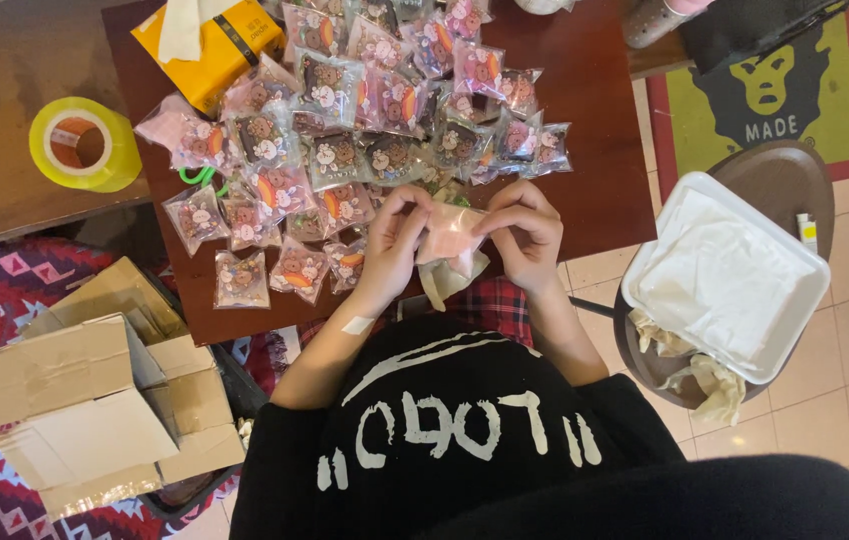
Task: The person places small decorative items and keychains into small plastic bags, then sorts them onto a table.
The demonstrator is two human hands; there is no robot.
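Together, both hands pinch one small pink packet at frame centre.
Left hand (392,243) and right hand (527,233) squeeze the soft, glossy packet (452,235) above the dark wooden table (600,190); crinkly printed bags (365,110) heap behind, yellow tape roll (84,144) upper left.

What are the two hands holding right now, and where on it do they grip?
Both the left hand and right hand pinch one small pale pink plastic pouch at its opposite side edges.

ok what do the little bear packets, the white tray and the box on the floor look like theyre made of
Bear packets: thin glossy clear plastic film, judging by glints and crinkled edges. White tray: likely matte foam, with thick rounded rim. Box: brown corrugated cardboard, dull, with creased flaps.
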